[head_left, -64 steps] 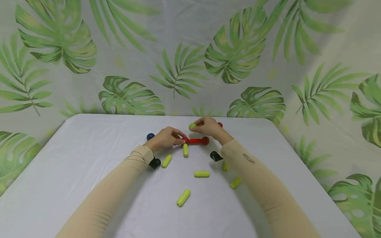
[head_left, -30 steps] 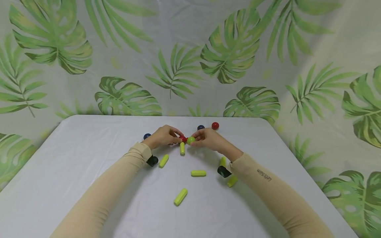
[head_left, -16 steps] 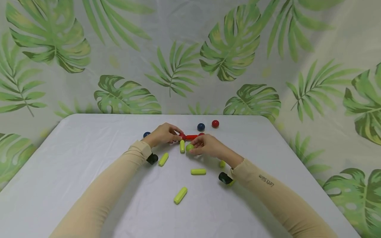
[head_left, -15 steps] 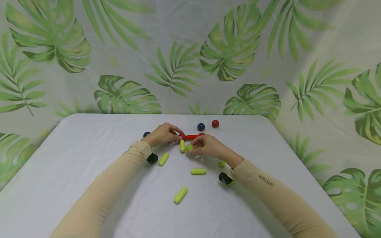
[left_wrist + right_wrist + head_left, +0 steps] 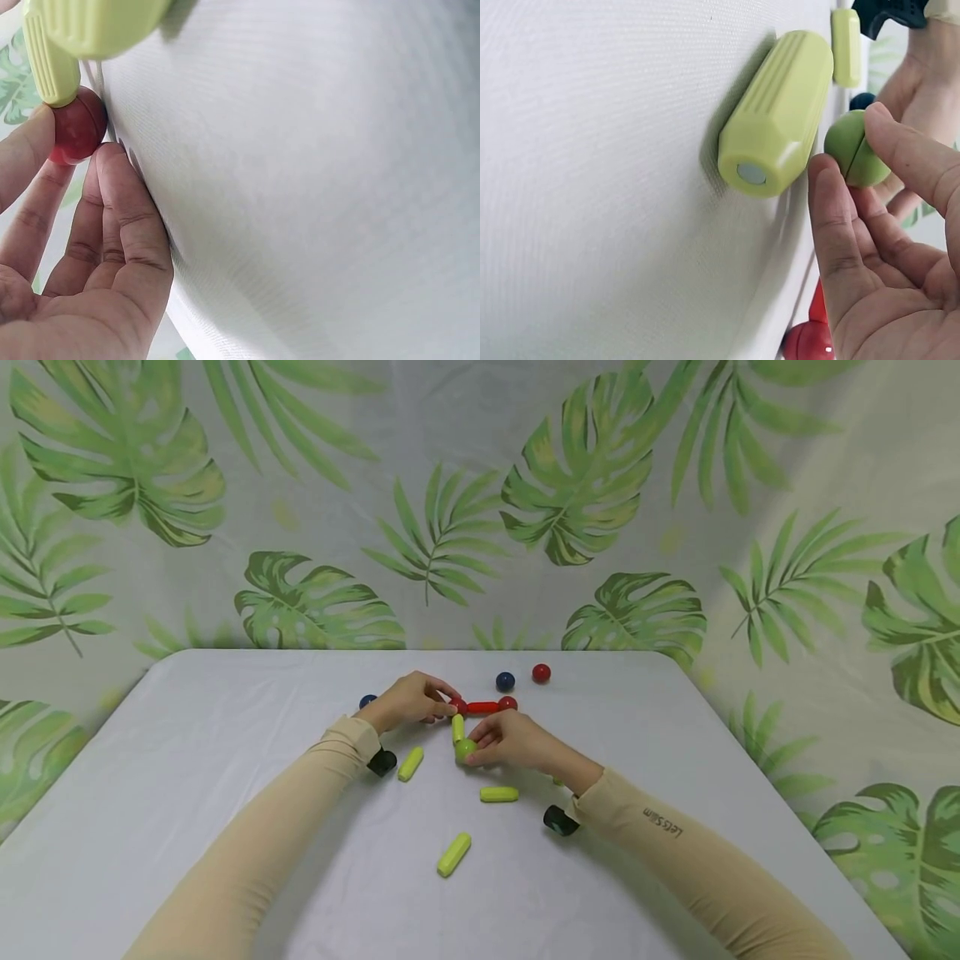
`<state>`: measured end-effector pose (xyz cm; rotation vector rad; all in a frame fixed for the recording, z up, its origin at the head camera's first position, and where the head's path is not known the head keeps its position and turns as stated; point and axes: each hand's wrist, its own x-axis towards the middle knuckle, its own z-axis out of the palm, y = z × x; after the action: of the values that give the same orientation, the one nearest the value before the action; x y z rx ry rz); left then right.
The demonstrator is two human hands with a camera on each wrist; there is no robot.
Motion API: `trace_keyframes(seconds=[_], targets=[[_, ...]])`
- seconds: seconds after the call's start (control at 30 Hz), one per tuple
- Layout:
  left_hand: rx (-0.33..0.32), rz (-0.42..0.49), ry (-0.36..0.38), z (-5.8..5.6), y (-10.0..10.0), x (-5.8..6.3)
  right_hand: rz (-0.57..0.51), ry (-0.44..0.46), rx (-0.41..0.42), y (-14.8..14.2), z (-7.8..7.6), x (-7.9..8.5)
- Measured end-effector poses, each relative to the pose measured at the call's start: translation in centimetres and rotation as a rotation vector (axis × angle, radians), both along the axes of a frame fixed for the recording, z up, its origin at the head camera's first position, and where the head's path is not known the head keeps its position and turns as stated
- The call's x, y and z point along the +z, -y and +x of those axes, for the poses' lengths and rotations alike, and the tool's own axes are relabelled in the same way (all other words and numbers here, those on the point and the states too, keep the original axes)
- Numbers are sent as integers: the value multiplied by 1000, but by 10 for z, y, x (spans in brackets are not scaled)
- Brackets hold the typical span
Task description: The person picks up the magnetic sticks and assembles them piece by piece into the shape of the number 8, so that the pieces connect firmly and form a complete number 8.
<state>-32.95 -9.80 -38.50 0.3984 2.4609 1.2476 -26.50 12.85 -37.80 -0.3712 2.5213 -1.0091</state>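
Observation:
My left hand point(image 5: 412, 697) pinches a red ball point(image 5: 81, 126) at the left end of a red stick point(image 5: 482, 707); a second red ball point(image 5: 507, 704) caps that stick's right end. From the pinched ball a yellow-green magnetic stick point(image 5: 458, 727) runs toward me, its end against the ball in the left wrist view. My right hand point(image 5: 512, 743) holds a green ball point(image 5: 853, 150) between thumb and fingertips, right at the near end of this stick. In the right wrist view, another yellow-green stick point(image 5: 776, 112) with a round metal disc in its end lies close by on the cloth.
More loose yellow-green sticks lie nearer me, one crosswise point(image 5: 498, 794) and one slanted point(image 5: 453, 855). A further stick point(image 5: 410, 764) is beside my left wrist. Toward the back sit a blue ball point(image 5: 506, 681) and a loose red ball point(image 5: 542, 673). Another blue ball point(image 5: 367, 701) shows behind my left wrist.
My right hand has brought the green ball toward me and left, from behind the red stick to the near end of the yellow-green stick. My left hand stays on its red ball.

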Motion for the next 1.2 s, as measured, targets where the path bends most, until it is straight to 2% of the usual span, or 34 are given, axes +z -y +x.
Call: trace_keyframes(seconds=[0.73, 1.2], targets=[[4, 15, 10, -1, 0, -2, 15, -20, -26, 8, -1, -3], [5, 10, 2, 3, -1, 1, 20, -47, -25, 12, 3, -3]])
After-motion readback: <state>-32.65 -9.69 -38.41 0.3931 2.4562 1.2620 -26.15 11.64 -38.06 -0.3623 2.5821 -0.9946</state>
